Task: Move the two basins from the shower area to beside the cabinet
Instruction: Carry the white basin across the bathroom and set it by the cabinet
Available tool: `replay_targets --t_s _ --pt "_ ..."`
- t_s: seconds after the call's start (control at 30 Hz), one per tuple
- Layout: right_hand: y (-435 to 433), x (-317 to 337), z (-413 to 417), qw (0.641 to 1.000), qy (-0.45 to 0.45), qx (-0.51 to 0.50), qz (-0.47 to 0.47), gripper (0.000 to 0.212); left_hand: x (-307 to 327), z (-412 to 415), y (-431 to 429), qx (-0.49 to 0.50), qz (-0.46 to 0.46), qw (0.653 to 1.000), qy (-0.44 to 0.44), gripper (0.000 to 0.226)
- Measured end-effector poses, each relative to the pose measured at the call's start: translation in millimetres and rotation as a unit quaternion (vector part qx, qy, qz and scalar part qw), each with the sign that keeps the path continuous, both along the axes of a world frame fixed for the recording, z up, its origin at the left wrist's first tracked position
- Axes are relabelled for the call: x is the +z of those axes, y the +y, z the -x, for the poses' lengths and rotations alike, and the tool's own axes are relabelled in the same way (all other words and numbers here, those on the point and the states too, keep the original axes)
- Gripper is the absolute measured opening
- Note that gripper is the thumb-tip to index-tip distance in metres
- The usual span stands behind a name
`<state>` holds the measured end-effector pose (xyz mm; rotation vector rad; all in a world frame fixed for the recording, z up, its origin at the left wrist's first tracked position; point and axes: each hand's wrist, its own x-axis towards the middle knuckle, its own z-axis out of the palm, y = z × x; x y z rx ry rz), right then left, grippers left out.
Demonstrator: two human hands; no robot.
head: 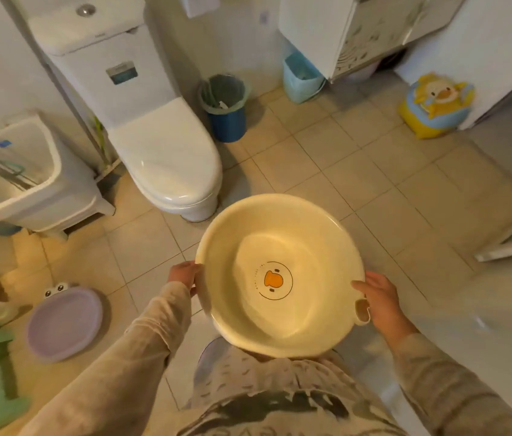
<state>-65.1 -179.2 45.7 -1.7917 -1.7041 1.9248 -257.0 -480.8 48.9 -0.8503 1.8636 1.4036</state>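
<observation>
The cream duck basin [280, 275] is held up between 2 hands. The left hand [185, 275] is closed on its left rim and the right hand [380, 300] is closed on its right rim by the small handle. The purple basin [64, 322] is left on the floor, far to the left of the left hand. The white cabinet [342, 33] is seen far ahead of the right hand, past bare floor tiles [358, 171]. The toilet [160, 146] and dark bin [226, 105] are stood ahead on the left, out of the way.

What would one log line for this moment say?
left hand: grips cream basin rim | right hand: grips opposite rim | basin: held above floor, empty | purple basin: on floor, left
</observation>
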Motion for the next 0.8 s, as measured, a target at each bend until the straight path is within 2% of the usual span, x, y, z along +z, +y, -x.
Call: replay_targets --t_s 0.23,0.67,0.8 --pt "140.8 12.2 -18.8 0.997 0.003 -0.079 -0.028 0.047 -6.3 20.8 169.5 -0.056 -0.025 0.998 -0.017 0.008" --pt "299.4 24.0 -12.4 0.975 0.023 -0.207 -0.071 0.04 5.9 93.6 404.5 -0.171 -0.054 0.984 -0.005 0.015" --pt "350.3 20.7 2.5 0.968 -0.002 -0.238 -0.085 0.042 -3.1 116.9 471.8 -0.195 -0.053 0.979 -0.036 0.008"
